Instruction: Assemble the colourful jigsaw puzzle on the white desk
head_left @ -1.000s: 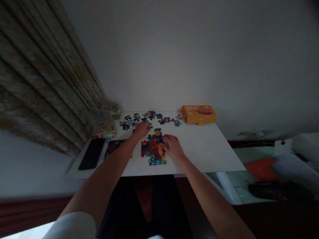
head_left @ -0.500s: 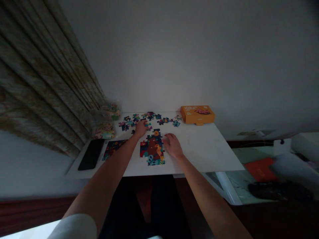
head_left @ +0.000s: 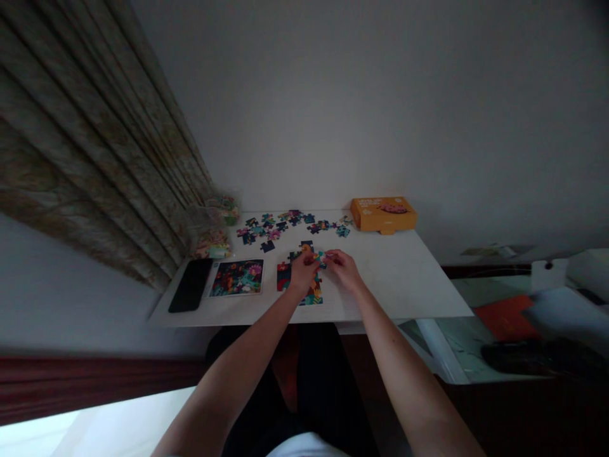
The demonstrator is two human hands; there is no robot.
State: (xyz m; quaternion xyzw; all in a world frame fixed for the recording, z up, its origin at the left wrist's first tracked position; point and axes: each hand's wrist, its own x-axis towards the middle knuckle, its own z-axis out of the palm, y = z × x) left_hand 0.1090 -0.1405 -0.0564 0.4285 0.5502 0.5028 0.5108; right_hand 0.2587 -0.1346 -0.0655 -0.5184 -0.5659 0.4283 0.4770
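Note:
Between the fingertips of both hands is a teal and pink puzzle piece (head_left: 319, 256), above the right side of the partly joined puzzle (head_left: 284, 277). My left hand (head_left: 303, 269) is closed on the piece and covers much of the joined section. From the right, my right hand (head_left: 343, 268) pinches the same piece at its other edge. Loose puzzle pieces (head_left: 268, 246) lie scattered along the back of the table. A printed picture card (head_left: 236, 277) with a similar colourful scene lies flat to the left of the joined section.
A black phone (head_left: 191, 285) rests at the table's left edge. Behind it stand clear bags of pieces (head_left: 212, 242) beside the curtain (head_left: 157, 146). An orange puzzle box (head_left: 384, 214) sits at the back right of the white table (head_left: 394, 279), against the wall.
My left hand has come back from the loose pieces to the joined puzzle, bringing a piece. My right hand now meets it there and grips the piece too. The view has shifted slightly.

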